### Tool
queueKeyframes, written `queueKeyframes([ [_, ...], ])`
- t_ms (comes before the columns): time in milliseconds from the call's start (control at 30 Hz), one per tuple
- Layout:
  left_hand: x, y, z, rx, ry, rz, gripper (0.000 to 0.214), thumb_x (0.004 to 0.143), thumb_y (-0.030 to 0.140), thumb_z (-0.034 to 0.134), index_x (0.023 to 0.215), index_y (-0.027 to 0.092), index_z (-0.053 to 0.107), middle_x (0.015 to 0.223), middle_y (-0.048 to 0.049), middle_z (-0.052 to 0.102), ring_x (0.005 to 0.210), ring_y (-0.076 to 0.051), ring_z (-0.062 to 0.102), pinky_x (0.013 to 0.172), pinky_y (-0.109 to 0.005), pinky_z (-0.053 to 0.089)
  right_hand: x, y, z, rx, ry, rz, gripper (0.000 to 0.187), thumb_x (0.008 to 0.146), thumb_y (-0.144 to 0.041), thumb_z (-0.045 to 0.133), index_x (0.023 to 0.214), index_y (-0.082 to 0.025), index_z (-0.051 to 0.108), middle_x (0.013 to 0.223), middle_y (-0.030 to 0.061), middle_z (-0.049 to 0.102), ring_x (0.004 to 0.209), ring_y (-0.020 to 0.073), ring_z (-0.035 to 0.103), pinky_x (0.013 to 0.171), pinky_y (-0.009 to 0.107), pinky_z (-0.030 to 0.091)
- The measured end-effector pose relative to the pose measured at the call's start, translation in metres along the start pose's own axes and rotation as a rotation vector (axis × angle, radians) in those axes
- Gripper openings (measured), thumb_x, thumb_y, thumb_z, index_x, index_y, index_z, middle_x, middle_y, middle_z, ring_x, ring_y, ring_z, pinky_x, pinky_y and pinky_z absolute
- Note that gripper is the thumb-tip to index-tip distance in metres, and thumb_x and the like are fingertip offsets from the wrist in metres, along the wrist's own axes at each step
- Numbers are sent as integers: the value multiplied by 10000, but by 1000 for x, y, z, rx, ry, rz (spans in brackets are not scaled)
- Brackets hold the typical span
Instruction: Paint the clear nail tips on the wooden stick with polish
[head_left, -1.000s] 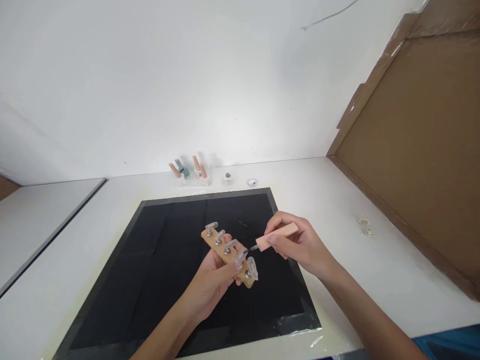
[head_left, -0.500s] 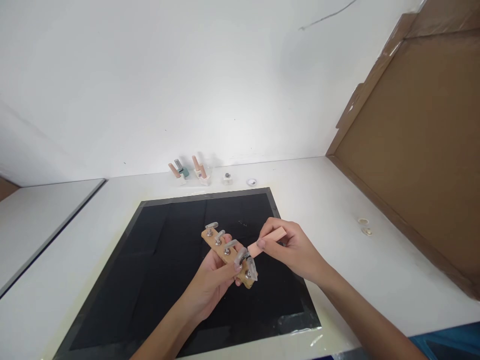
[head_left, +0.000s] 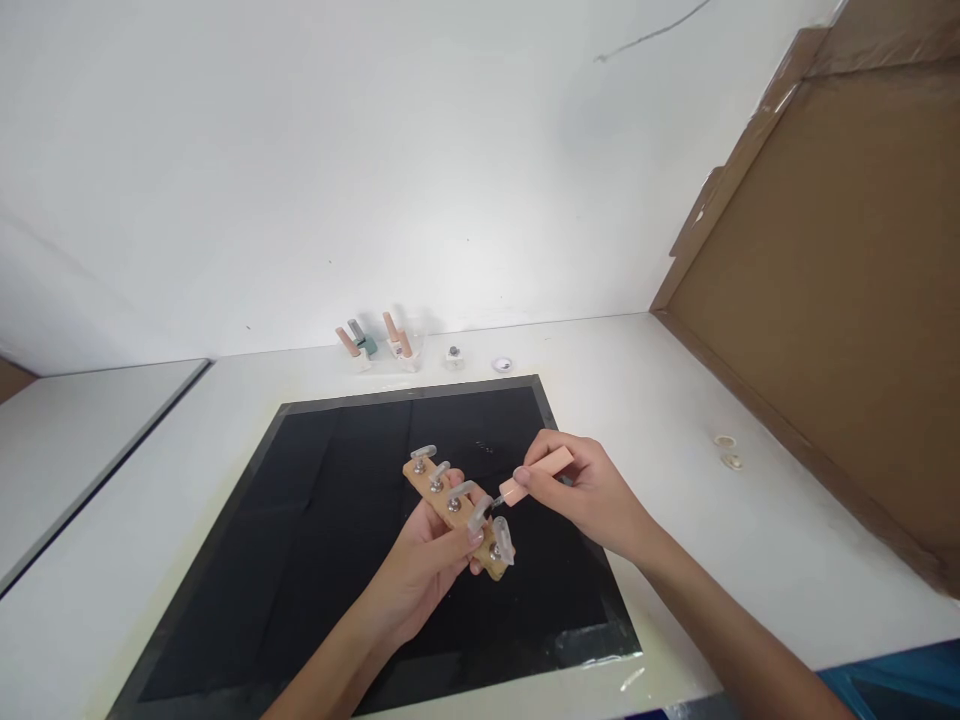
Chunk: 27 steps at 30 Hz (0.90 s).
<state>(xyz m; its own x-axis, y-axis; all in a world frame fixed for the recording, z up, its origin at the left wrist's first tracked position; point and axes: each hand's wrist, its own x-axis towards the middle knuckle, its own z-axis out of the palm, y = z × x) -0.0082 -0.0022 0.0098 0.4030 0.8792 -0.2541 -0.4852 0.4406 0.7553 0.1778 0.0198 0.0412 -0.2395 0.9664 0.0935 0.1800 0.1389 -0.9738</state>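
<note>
My left hand grips a small wooden bar from below, above the black mat. Several clear false nail tips stand on metal studs along the bar. My right hand pinches a peach-coloured nail polish brush cap, its thin brush tip touching the clear nail tip second from the near end. Both hands are closed around what they hold.
Nail polish bottles with peach caps, a small stud holder and a round lid stand by the back wall. Two small rings lie on the white table at right. A brown cardboard panel leans at right.
My right hand moved the brush cap left toward the bar, then drew back slightly; the brush now meets the second nail tip. My left hand and the bar stayed nearly still.
</note>
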Motion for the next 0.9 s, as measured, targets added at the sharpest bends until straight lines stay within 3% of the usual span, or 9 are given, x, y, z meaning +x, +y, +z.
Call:
queueKeyframes([
  [333,-2,1,-1,-10,-29,10,385,693,159,744,935,232,454,795,37,524,642,-83,521,499,-192,387,1,-2,-1,-42,58,-22,242,808,-337,609,627,-187,550,600,-5,588,497,100,391,442,226,312],
  [500,-1,0,0,9,-33,23,361,710,150,727,925,235,449,776,42,517,623,-77,505,502,-196,379,1,-1,-5,-18,105,-49,250,810,-316,602,607,-187,532,564,-19,523,491,99,384,437,228,294],
  [733,-1,-2,-1,63,-44,41,390,697,189,748,941,235,447,816,36,539,631,-73,507,505,-193,387,-4,0,-1,48,-99,-122,232,804,-341,622,645,-190,548,549,-37,460,497,97,369,452,231,296],
  [900,-1,0,2,96,-48,50,392,701,198,745,921,242,423,798,44,523,624,-74,502,500,-195,385,-1,0,-1,-28,0,-60,263,813,-339,607,615,-186,525,580,-24,509,501,95,373,448,228,299],
])
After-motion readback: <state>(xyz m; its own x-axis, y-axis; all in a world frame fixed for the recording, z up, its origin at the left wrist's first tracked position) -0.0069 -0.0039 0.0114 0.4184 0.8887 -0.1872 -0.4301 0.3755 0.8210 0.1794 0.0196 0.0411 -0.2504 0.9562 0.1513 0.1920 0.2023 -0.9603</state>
